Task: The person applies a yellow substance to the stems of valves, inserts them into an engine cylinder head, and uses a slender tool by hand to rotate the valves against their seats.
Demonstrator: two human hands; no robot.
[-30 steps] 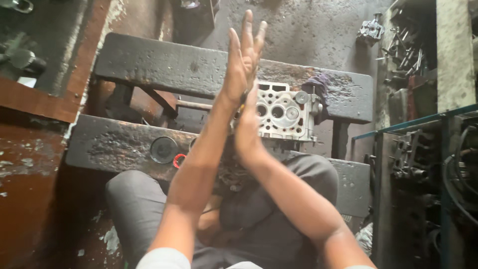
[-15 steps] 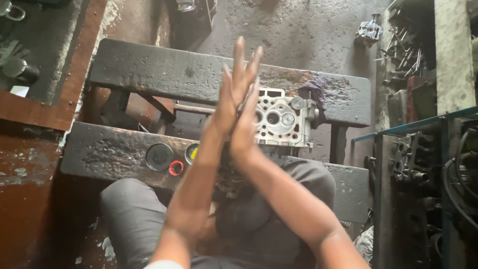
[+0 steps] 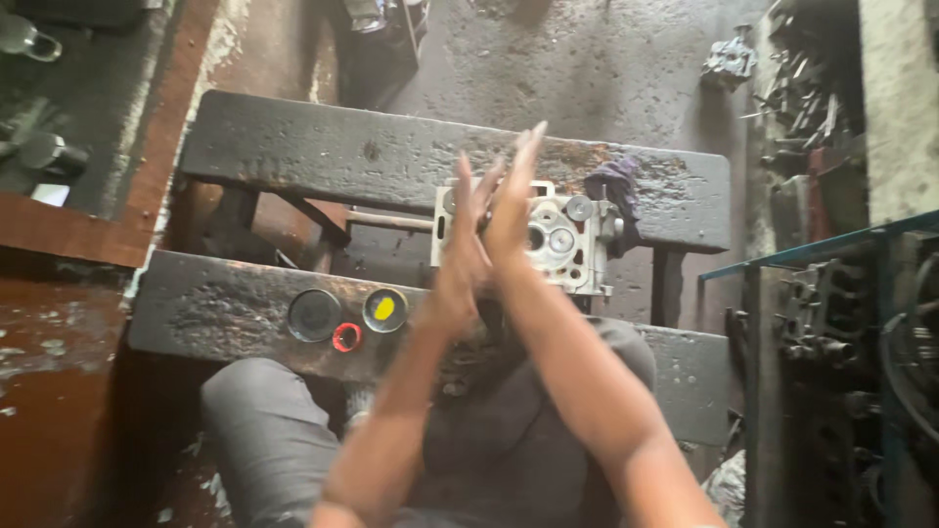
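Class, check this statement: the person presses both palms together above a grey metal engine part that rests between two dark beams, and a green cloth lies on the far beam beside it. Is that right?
Not quite. The head view shows the cloth is purple, not green. The rest holds: the left hand and right hand are pressed palm to palm above the grey metal engine part, which rests between the far beam and near beam.

Engine repair workshop: cylinder head [image 3: 562, 240] on greasy bench [image 3: 293, 156], scattered metal parts [image 3: 797, 88].

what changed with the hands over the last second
The left hand and right hand, pressed palm to palm, slid against each other, the right now reaching higher. Nothing was picked up or let go. The metal engine part, the round tins and the purple rag stayed put.
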